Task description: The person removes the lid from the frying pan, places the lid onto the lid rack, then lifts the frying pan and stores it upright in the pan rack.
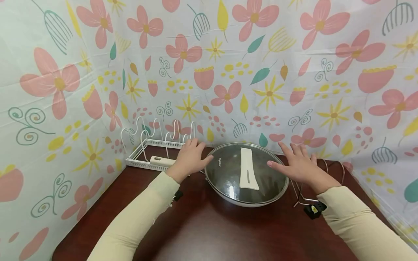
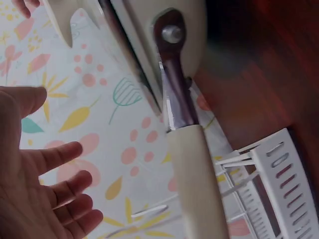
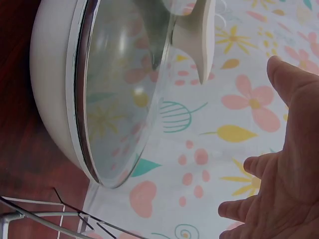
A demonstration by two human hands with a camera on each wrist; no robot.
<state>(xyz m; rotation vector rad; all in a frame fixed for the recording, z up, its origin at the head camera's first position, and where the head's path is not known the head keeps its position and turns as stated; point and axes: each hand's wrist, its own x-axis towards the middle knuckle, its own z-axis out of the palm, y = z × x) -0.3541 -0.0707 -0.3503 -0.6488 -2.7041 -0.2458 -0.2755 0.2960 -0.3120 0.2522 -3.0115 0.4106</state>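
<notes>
Pan [image 1: 247, 204], glass lid [image 1: 225, 179] on, standing on the counter [image 1: 212, 232] — your left grip [image 1: 190, 159], spread and empty, nearer its leftward-running long handle [image 1: 161, 161], your right grip [image 1: 302, 167], likewise spread and empty, near the opposite side — lid handle [image 1: 248, 168] between them, lying front to back.

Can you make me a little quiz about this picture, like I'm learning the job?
1. True or false: the lid sits on the pan.

2. Pick one: on which side of the pan is the white rack?
a) The person's left
b) The person's right

3. Fill in the blank: the left hand and right hand are holding ____.

Key: 1. True; 2. a; 3. nothing
</notes>
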